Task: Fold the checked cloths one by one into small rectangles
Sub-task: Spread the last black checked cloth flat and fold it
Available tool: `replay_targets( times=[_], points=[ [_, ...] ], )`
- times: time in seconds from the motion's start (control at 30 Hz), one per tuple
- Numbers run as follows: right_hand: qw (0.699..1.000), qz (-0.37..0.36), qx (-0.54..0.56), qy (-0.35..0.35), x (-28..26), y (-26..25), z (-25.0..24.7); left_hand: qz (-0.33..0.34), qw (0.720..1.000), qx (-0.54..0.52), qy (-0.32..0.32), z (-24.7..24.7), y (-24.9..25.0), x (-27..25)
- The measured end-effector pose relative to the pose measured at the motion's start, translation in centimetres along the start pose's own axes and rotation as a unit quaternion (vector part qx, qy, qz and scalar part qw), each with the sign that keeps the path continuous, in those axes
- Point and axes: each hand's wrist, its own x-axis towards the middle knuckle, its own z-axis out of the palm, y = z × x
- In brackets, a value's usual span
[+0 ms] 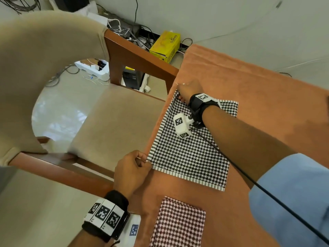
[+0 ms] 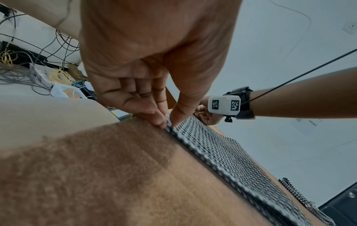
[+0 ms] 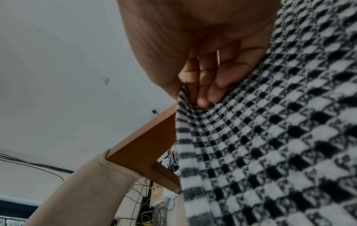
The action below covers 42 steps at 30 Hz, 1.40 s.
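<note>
A black-and-white checked cloth lies spread flat on the orange-covered table, its striped left edge along the table's left side. My left hand pinches the cloth's near-left corner between thumb and fingers. At the far-left corner, my right hand pinches the cloth in the same way, and that corner is lifted slightly. A red-and-white checked cloth, folded into a rectangle, lies on the table near me.
A beige upholstered chair with a wooden frame stands against the table's left side. A yellow box and tangled cables lie on the floor beyond. A black cable runs from my right wrist across the cloth.
</note>
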Motion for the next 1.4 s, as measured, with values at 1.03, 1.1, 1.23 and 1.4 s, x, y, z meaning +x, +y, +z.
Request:
replay_targets(
  times=[1.03, 1.1, 1.23, 1.4],
  points=[
    [0.890, -0.219, -0.391, -0.089, -7.0, 10.8, -6.4, 0.392, 0.747, 0.502, -0.188, 2.1, 12.1, 17.1],
    [0.889, -0.202, -0.398, -0.105, -6.6, 10.8, -6.2, 0.399, 0.729, 0.520, -0.197, 2.3, 12.5, 17.9],
    [0.893, -0.163, -0.404, -0.108, -5.8, 12.7, -7.9, 0.395, 0.732, 0.513, -0.214, 2.5, 12.6, 19.8],
    [0.912, -0.103, -0.390, -0.071, -5.7, 17.2, -12.5, 0.406, 0.727, 0.509, -0.219, 2.3, 12.1, 20.6]
  ],
)
